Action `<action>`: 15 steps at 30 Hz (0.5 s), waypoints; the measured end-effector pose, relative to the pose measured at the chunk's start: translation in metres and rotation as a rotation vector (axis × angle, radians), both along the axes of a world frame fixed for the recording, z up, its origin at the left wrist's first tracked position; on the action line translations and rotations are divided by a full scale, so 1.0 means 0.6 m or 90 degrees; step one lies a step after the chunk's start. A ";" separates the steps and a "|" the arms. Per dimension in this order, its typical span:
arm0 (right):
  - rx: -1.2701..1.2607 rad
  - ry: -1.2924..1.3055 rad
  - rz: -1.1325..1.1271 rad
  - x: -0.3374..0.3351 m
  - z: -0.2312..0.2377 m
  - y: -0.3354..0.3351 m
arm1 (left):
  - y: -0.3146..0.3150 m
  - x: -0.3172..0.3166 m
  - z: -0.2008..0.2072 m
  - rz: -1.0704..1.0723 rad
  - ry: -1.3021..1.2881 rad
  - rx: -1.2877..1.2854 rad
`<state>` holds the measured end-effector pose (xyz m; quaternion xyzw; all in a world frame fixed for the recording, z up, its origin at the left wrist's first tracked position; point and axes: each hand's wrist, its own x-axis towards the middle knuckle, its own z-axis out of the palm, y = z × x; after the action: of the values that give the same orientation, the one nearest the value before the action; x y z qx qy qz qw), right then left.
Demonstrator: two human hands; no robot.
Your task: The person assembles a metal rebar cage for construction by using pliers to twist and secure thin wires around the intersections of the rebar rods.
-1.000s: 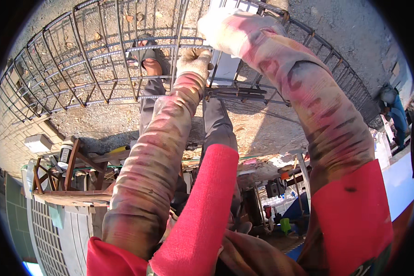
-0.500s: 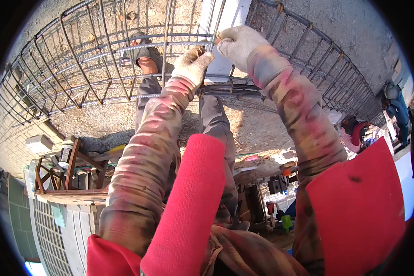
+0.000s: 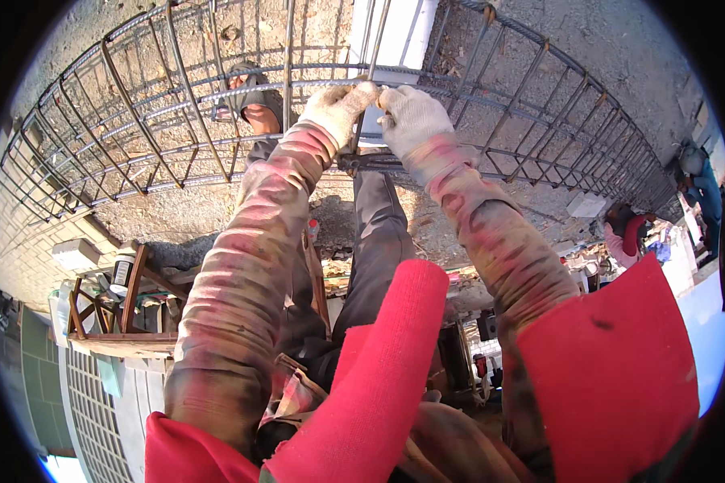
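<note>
A long rebar cage (image 3: 193, 101) runs across in front of me, its ribbed bars crossed by bent stirrups. My left hand (image 3: 336, 111), in a pale knit glove, is closed at a crossing of a stirrup and a lengthwise bar. Close on its right, the gloved right hand (image 3: 415, 121) is closed too, fingertips almost meeting the left thumb. Whatever lies between the fingers is too small or hidden to make out. Just below the hands, a dark bundle of thin rods (image 3: 370, 162) lies against the cage, partly covered by my right wrist.
A white board (image 3: 415, 36) lies beyond the cage. My sandalled foot (image 3: 258, 101) shows through the bars at left. A wooden frame (image 3: 129, 298) with a bottle (image 3: 123, 270) stands at lower left. Other people (image 3: 701, 189) are at the far right. Red cloth (image 3: 612, 370) hangs near my arms.
My right hand has come down and left, close against the left hand. The left hand has shifted slightly. The red cloth between my arms has swung right.
</note>
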<state>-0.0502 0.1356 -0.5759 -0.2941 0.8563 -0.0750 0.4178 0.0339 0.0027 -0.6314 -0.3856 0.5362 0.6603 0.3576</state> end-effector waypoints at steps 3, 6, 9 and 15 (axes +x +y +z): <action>-0.014 0.044 -0.009 0.023 -0.014 0.010 | 0.020 0.012 -0.012 0.124 0.004 -0.072; -0.026 0.105 0.008 0.012 0.009 0.011 | 0.017 0.009 -0.002 0.073 0.003 -0.150; -0.034 0.179 0.023 -0.019 0.025 -0.003 | 0.019 0.014 -0.007 0.110 0.020 -0.137; -0.094 0.142 0.219 -0.073 -0.053 -0.016 | 0.024 0.017 -0.019 0.101 0.001 -0.125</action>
<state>-0.0939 0.1259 -0.6077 -0.4723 0.8264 -0.0320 0.3048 0.0440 0.0174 -0.6430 -0.4597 0.5660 0.6312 0.2643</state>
